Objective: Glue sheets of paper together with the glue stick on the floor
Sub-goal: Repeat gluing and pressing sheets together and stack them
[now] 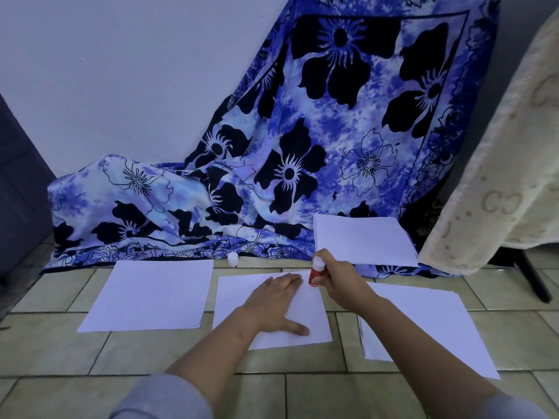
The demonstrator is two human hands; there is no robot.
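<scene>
A dark panel (21,182) stands at the far left against a pale wall (136,71), and a blue flowered cloth (302,146) hangs down the wall and bunches onto the tiled floor (60,352). A left sheet (148,294) lies flat on the tiles just in front of the cloth's hem, and a small white cap (233,259) stands upright near its far right corner. Beside it, the middle sheet (233,300) lies slightly askew. The left hand (276,303) presses flat on it, fingers straight and together, thumb spread toward the near edge. Just right of those fingertips, the red glue stick (315,275) stands nearly upright, white end up, its lower end at the sheet's far right edge. The right hand (341,279) grips the stick with curled fingers; the two hands are close but apart. Behind the right hand, a paper stack (363,240) rests on the cloth. Further right, more sheets (423,322) lie overlapped on the floor. A cream blanket (499,176) hangs at the far right, with a dark stand leg (538,279) beneath it. Grey sleeves (163,400) show at the bottom
</scene>
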